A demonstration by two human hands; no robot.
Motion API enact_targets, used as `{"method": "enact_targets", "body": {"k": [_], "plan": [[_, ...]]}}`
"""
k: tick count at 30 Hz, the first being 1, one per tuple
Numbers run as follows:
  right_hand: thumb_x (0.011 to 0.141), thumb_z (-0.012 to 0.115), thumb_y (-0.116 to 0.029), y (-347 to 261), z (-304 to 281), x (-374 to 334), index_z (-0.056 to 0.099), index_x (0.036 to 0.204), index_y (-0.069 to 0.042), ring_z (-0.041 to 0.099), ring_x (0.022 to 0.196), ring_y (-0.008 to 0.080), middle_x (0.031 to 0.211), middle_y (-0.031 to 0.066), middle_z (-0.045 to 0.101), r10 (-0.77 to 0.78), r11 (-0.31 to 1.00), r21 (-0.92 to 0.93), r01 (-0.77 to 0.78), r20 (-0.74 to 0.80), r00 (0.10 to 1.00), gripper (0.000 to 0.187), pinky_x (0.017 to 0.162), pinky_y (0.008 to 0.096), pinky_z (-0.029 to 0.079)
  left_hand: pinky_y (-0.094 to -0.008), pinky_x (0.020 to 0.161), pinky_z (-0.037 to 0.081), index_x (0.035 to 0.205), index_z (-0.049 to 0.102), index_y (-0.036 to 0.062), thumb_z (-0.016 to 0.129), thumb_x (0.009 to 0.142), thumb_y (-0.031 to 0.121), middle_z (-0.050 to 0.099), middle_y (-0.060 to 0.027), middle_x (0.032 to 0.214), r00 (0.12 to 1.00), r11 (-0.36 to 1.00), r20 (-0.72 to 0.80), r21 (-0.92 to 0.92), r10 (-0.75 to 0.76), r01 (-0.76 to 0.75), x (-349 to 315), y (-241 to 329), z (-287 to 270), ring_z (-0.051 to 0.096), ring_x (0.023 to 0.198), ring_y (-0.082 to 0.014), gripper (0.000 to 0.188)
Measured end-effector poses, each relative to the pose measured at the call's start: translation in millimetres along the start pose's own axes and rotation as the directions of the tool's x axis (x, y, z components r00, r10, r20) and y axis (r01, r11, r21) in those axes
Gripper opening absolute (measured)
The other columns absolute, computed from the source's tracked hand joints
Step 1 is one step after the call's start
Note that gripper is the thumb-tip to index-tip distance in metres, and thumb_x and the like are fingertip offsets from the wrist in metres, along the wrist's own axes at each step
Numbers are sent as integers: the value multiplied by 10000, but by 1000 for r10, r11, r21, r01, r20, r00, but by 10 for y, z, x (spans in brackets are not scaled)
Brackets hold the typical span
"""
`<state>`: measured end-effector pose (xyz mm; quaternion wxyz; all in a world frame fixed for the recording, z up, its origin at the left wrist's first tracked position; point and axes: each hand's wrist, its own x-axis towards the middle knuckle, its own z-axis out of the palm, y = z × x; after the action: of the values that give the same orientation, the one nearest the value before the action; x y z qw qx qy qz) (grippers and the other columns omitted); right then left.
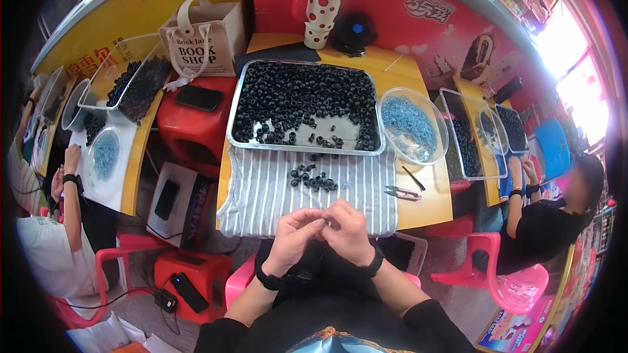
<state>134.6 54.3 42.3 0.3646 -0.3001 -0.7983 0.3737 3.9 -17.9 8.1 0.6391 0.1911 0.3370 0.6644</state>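
My left hand [296, 235] and my right hand [350, 231] meet in front of the table's near edge. Thumbs and fingertips of both are pinched together, and whatever lies between them is too small or hidden to make out. Just beyond them, a small pile of black ring-like pieces [314, 178] rests on a grey-and-white striped cloth [268, 199]. Behind the cloth stands a metal tray [307, 148] with many more of these black pieces. To its right is a round clear tub [442, 137] of small pale-blue translucent pieces [409, 124].
Thread snips [403, 193] and a thin dark tool [414, 178] lie right of the cloth. A spotted tumbler [323, 16] and a black fan [354, 33] stand at the back. Phones rest on red stools [196, 121] at left. People sit working at tables on both sides.
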Motion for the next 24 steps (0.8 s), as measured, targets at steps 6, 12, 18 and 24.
{"method": "enact_targets", "body": {"k": [6, 12, 18, 24], "plan": [[767, 695, 77, 65, -70, -162, 587, 847, 10, 588, 628, 84, 804, 59, 531, 163, 961, 227, -158, -6, 987, 150, 516, 226, 449, -232, 669, 498, 1083, 674, -46, 635, 901, 16, 683, -72, 899, 992, 992, 3, -29, -126, 126, 9, 57, 72, 621, 760, -109, 196], [869, 638, 66, 73, -121, -202, 625, 998, 17, 643, 779, 104, 879, 22, 588, 329, 700, 648, -300, 80, 941, 138, 701, 227, 541, -237, 660, 492, 1107, 679, -27, 595, 927, 14, 666, -59, 914, 999, 989, -45, 143, -21, 27, 22, 1, 114, 617, 747, -110, 203], [922, 593, 34, 105, -107, -286, 630, 1084, 18, 660, 879, 115, 1022, 65, 676, 442, 532, 750, -392, 148, 885, 167, 776, 245, 548, -321, 650, 492, 1101, 652, -32, 561, 909, -7, 602, -133, 891, 881, 337, 189, 873, 434, -353, -50, 123, 415, 616, 750, -249, 214], [904, 607, 56, 152, -69, -310, 652, 1059, 13, 658, 886, 110, 993, 47, 676, 446, 538, 762, -361, 106, 889, 167, 758, 236, 538, -365, 648, 493, 1095, 638, -33, 570, 875, -31, 588, -156, 907, 841, 225, 238, 896, 485, -383, -42, 117, 471, 609, 760, -305, 231]]}}
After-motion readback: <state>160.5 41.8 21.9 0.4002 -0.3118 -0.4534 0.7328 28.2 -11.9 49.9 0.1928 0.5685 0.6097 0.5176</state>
